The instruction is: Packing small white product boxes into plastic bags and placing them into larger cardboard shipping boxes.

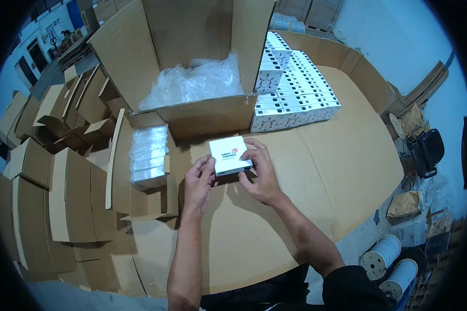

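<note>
A plain black sleeve point(354, 289) ends near the elbow of the right arm, its hem loose and wide. From there the slim right forearm point(308, 236) and right hand point(263, 173) are bare, as are the left forearm point(186, 254) and left hand point(198, 182). More black clothing point(259, 294) shows along the lower edge, too dark to tell shirt from trousers

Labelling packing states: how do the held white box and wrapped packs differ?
White box: held by left hand and right hand; wrapped packs: lined up in the small carton.
Box: unwrapped; packs: in clear plastic.
Box: single; packs: several.
Both look blocky.
</note>
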Available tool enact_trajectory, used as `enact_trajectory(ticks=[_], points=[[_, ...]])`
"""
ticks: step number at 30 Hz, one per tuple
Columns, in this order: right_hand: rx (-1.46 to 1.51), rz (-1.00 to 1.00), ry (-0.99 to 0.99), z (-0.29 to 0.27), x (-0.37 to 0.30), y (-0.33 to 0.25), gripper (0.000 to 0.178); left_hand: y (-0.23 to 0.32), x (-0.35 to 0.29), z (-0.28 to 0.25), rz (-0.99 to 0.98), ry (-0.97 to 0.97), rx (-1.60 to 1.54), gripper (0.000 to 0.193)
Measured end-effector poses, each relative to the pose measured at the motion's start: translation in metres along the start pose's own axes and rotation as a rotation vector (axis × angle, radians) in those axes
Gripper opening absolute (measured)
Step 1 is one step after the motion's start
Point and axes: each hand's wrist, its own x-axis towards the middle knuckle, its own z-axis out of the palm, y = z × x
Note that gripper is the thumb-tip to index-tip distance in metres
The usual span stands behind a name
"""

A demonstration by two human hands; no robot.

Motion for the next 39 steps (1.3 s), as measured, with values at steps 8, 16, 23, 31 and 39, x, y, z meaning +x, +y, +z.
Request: enact_trajectory(ticks=[8, 16, 23, 31, 39], points=[[0.416, 0.08, -0.028, 0.013, 0.003, 0.026, 0.029, 0.009, 0.004, 0.002, 0.087, 0.065, 0.234, 0.04], [0.13, 0.073, 0.045, 0.008, 0.009, 0.026, 0.023, 0.002, 0.01, 0.004, 0.272, 0.033, 0.31, 0.035], [0.082, 0.055, 0.087, 0.007, 0.012, 0.023, 0.03, 0.008, 0.01, -0.005, 0.343, -0.002, 0.495, 0.032], [0.009, 0.127, 0.038, 0.007, 0.007, 0.029, 0.043, 0.014, -0.004, 0.008, 0.388, -0.052, 0.622, 0.057], [0.255, 0.1, 0.09, 0.002, 0.011, 0.052, 0.058, 0.04, -0.023, 0.036, 0.811, 0.144, 0.657, 0.031]])
